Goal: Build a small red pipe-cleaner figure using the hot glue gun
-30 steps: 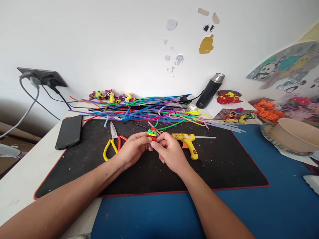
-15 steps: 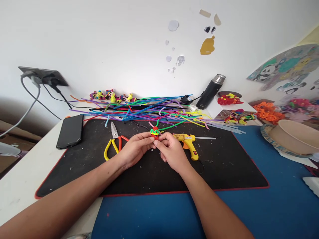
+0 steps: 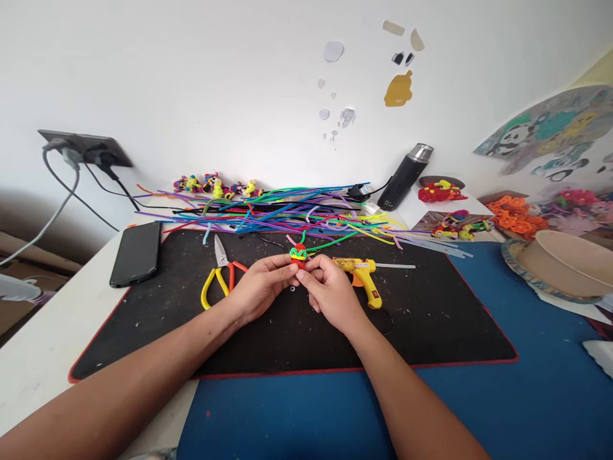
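Left hand (image 3: 261, 292) and right hand (image 3: 330, 292) both pinch 1 small red, green and yellow pipe-cleaner figure (image 3: 297, 254), fingertips closed on it, just left of the yellow glue gun (image 3: 360, 271).

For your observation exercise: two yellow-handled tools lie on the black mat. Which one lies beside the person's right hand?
The yellow glue gun, just beside the right hand; the yellow-handled pliers lie beyond the left hand.
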A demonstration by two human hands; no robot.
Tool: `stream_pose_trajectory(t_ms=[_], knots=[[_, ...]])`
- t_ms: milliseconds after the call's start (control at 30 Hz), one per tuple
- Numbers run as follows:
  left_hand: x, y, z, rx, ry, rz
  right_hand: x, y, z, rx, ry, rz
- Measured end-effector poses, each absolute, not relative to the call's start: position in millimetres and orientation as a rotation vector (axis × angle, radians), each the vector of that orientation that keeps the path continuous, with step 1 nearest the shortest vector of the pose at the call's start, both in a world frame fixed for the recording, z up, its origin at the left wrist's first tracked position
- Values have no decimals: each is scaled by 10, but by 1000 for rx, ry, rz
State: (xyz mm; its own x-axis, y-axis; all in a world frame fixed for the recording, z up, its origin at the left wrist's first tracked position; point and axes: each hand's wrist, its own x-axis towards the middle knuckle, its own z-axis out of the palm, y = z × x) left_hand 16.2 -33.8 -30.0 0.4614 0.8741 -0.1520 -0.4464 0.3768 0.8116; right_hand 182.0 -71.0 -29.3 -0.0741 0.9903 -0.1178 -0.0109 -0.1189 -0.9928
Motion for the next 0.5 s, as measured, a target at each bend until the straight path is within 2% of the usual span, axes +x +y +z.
stream_pose_trajectory(t_ms=[500], knots=[[180, -370, -286, 749, 690, 955, 1803, -728, -284, -1259, -1238, 1354]])
